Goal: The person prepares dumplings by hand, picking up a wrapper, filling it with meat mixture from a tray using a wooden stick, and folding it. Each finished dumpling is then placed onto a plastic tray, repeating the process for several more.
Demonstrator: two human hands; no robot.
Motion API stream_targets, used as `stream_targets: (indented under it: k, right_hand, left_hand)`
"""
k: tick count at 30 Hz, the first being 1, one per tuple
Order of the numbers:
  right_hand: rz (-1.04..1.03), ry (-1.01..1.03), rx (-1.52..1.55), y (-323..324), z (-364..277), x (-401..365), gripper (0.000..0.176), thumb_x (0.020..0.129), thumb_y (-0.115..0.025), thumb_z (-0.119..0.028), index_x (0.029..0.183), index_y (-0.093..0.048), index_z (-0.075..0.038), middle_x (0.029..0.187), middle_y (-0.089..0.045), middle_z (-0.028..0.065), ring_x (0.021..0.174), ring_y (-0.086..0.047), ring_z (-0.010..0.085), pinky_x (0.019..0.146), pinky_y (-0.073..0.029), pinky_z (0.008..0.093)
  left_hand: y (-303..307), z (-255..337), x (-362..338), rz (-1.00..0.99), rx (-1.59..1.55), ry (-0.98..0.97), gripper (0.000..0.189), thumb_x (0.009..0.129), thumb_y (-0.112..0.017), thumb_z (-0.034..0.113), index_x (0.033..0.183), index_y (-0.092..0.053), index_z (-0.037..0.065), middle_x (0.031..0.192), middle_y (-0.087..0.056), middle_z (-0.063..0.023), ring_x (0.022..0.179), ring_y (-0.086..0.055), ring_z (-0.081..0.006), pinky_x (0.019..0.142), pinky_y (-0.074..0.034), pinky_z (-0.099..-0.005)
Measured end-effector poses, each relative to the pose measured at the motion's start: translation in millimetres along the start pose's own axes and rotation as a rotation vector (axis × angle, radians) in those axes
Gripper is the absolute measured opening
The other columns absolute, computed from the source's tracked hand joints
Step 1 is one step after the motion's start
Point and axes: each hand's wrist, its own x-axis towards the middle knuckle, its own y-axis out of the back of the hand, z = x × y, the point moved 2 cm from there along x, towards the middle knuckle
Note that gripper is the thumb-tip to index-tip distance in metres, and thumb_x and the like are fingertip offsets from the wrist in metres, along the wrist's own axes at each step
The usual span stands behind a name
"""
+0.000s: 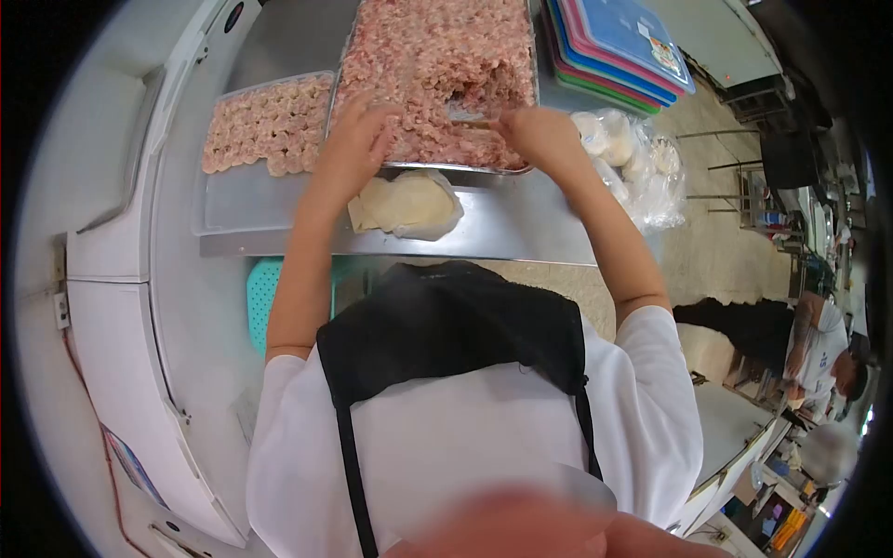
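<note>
A large metal tray full of minced pink meat lies on the steel table. Over its near left part is my left hand, fingers curled; whatever they hold is too small to make out. At the near right of the meat, my right hand is closed on a thin stick-like tool, beside a hollow scooped in the meat. Just below the tray sits a stack of pale dough wrappers on plastic. Left of the tray, rows of filled dumplings stand on a translucent tray.
Stacked coloured lids lie at the back right. Plastic bags with pale round pieces sit right of the meat tray. The steel table's front edge is near my body. A turquoise basket is below. Another person stands far right.
</note>
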Motion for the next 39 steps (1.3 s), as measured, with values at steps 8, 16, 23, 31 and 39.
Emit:
stream_targets:
  k: [8,16,23,31,39]
  right_hand:
    - [0.137,0.115,0.083,-54.0,-4.3,32.3,0.03,0.091,-0.053,-0.034,0.08,-0.067,-0.009,0.078,-0.068,0.0133,0.074,-0.066,0.0333,0.064,-0.051,0.0489]
    - [0.187,0.076,0.202,-17.7,25.8,20.8,0.026,0.091,-0.054,-0.032,0.082,-0.068,-0.011,0.079,-0.068,0.0113,0.073,-0.066,0.0322,0.063,-0.052,0.047]
    - [0.119,0.152,0.14,-64.1,-7.2,25.1,0.028,0.09,-0.053,-0.031,0.083,-0.068,-0.009,0.076,-0.067,0.0138,0.073,-0.066,0.0339,0.061,-0.051,0.0485]
    - [0.013,0.05,0.12,0.4,3.6,0.3,0.029,0.09,-0.053,-0.03,0.081,-0.066,-0.006,0.078,-0.067,0.0168,0.073,-0.066,0.0339,0.064,-0.052,0.0469]
    - [0.039,-0.051,0.411,-34.8,-54.0,-31.4,0.026,0.09,-0.051,-0.025,0.083,-0.064,-0.004,0.077,-0.065,0.0205,0.073,-0.064,0.0378,0.065,-0.05,0.0492]
  left_hand:
    - [-39.6,16.9,-73.3,-0.454,-0.143,0.245,0.026,0.079,-0.068,0.014,0.104,-0.062,0.007,0.102,-0.056,-0.014,0.098,-0.054,-0.0345,0.091,-0.043,-0.0407]
    - [-58.5,-7.8,-86.6,-0.384,-0.206,0.31,0.021,0.08,-0.069,0.017,0.096,-0.066,0.003,0.095,-0.058,-0.0111,0.091,-0.058,-0.0287,0.079,-0.047,-0.035]
    - [-34.6,-4.2,-71.6,-0.346,-0.313,0.309,0.017,0.085,-0.065,0.018,0.092,-0.068,0.003,0.092,-0.063,-0.0095,0.086,-0.06,-0.0258,0.076,-0.048,-0.033]
    - [-18.1,-4.0,-58.1,-0.202,-0.482,0.426,0.018,0.086,-0.063,0.015,0.094,-0.065,-0.001,0.091,-0.064,-0.0111,0.084,-0.06,-0.0255,0.076,-0.049,-0.033]
    - [-21.0,-3.9,-37.5,-0.238,-0.621,0.158,0.016,0.086,-0.062,0.011,0.095,-0.066,-0.001,0.096,-0.063,-0.0133,0.089,-0.061,-0.0282,0.08,-0.047,-0.0331]
